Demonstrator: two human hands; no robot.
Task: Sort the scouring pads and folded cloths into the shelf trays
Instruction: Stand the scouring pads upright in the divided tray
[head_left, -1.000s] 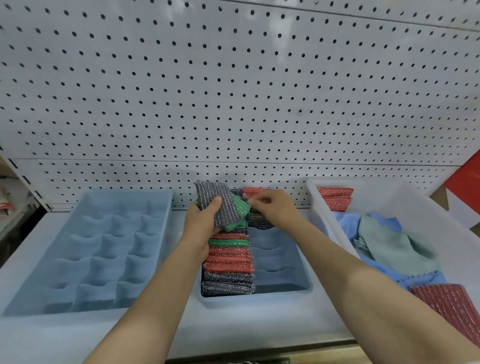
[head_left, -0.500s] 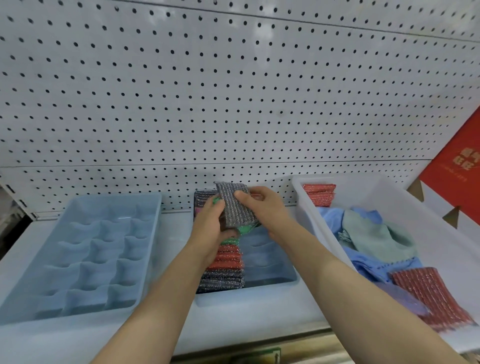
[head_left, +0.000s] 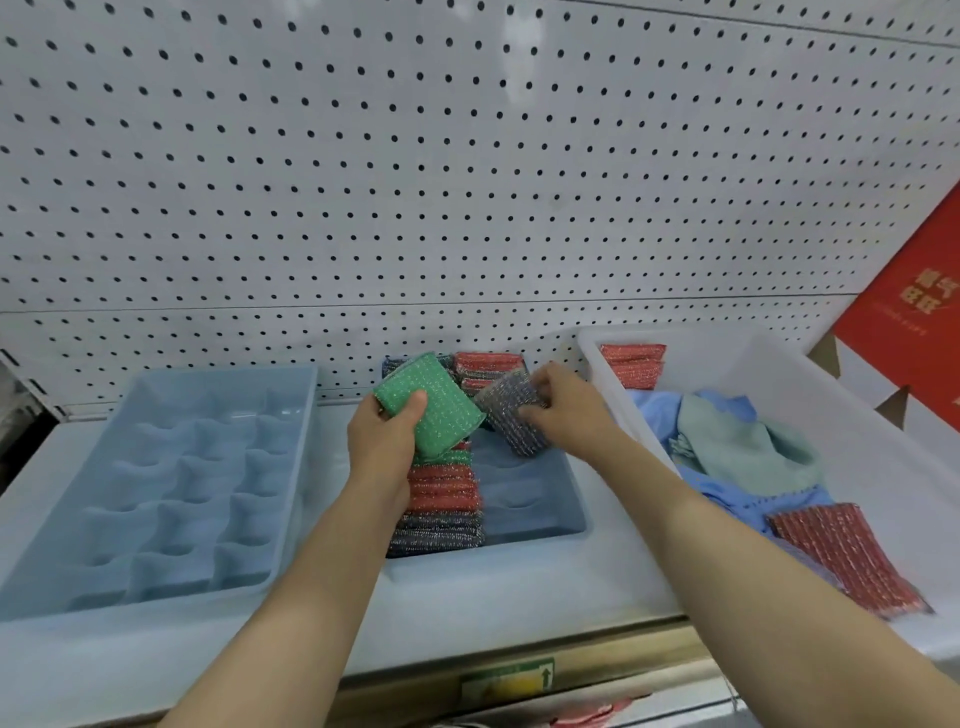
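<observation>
At eight o'clock the divided tray (head_left: 223, 371) sits untouched. Just left of centre, the left hand (head_left: 387, 447) grips the green pad (head_left: 441, 410), thumb across its face. And there's the split: half a second ago both hands were bunched on the grey pad (head_left: 506, 410) stacked over the green. Now the right hand (head_left: 571, 410) has peeled it off and pinches it at three o'clock from the green one, above the middle tray (head_left: 524, 499) with its row of pads. Hands apart, one pad each, so each looks ready for slotting. The cloths (head_left: 737, 447) wait in the bin (head_left: 727, 358) at four o'clock.
</observation>
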